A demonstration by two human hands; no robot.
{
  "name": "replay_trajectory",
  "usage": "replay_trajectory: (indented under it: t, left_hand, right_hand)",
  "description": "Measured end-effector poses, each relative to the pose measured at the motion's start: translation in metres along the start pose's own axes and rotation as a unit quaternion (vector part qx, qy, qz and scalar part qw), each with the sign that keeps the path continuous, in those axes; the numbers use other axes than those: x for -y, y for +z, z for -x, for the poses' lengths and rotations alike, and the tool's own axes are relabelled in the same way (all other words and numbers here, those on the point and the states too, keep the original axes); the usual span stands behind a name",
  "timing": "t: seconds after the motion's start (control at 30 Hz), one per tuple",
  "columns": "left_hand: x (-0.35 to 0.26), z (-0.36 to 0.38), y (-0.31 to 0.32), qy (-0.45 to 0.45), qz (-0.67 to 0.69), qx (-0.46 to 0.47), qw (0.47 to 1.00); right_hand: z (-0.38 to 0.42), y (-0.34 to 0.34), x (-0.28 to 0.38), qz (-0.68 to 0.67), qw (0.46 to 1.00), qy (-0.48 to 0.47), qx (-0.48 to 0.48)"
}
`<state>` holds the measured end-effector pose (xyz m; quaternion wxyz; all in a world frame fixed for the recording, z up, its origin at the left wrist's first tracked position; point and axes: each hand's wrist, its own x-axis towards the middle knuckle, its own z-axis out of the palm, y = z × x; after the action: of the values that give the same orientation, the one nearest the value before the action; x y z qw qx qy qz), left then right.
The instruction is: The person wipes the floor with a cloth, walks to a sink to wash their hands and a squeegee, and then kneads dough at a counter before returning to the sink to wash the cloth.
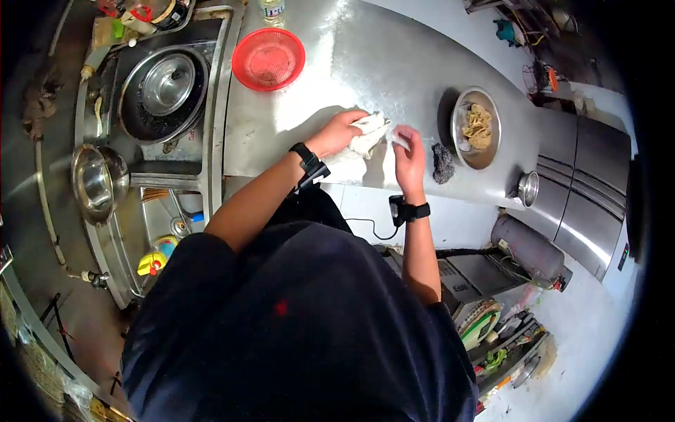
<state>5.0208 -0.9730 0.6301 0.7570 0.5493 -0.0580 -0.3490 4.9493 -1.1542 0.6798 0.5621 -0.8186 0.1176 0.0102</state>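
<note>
My left hand (339, 132) is closed around a bunched white cloth (370, 133) over the steel counter (394, 63). Just to the right of the cloth is my right hand (410, 158), its fingers curled inward. A thin whitish sliver shows between that thumb and fingers, and I cannot tell what it is. Beside the right hand lies a dark grey, rough-textured scouring pad or rag (443, 163). A steel bowl (497, 133) with tan, flat pieces (478, 126) stands farther right.
A red plastic colander (268, 60) sits at the counter's left, with a clear bottle (272, 10) behind it. Left of the counter is a sink holding a large dark pan (130, 116) and a steel basin (169, 84). A small metal cup (528, 188) stands at the right edge.
</note>
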Motion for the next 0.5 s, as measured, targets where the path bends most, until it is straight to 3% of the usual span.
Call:
replay_trajectory:
  t: [0.07,0.1,0.13,0.17,0.27,0.4,0.5]
  left_hand:
    - [-0.015,0.003,0.008,0.023,-0.007,0.017,1.0]
    - [-0.04,0.007,0.013,0.026,-0.024,0.081,0.996]
    - [-0.06,0.009,0.017,0.03,-0.042,0.146,0.988]
    - [-0.07,0.009,0.018,0.074,-0.068,0.146,0.984]
    - [-0.12,0.011,0.021,0.072,-0.007,0.205,0.976]
    - [-0.169,0.023,0.043,0.141,0.012,0.22,0.965]
    - [-0.187,0.03,0.057,0.118,0.125,0.225,0.959]
  right_hand:
    - [0.0,0.0,0.007,0.048,0.997,-0.056,-0.014]
    - [0.003,-0.001,0.012,0.048,0.997,-0.051,-0.017]
    - [0.004,-0.004,0.017,-0.009,0.998,-0.04,0.051]
    - [0.001,-0.007,0.02,-0.067,0.99,-0.033,0.118]
    - [-0.001,-0.03,0.022,0.001,0.986,-0.023,0.165]
    - [-0.002,-0.073,0.066,0.095,0.989,-0.082,0.083]
    - [0.001,-0.111,0.132,0.114,0.985,-0.129,0.026]
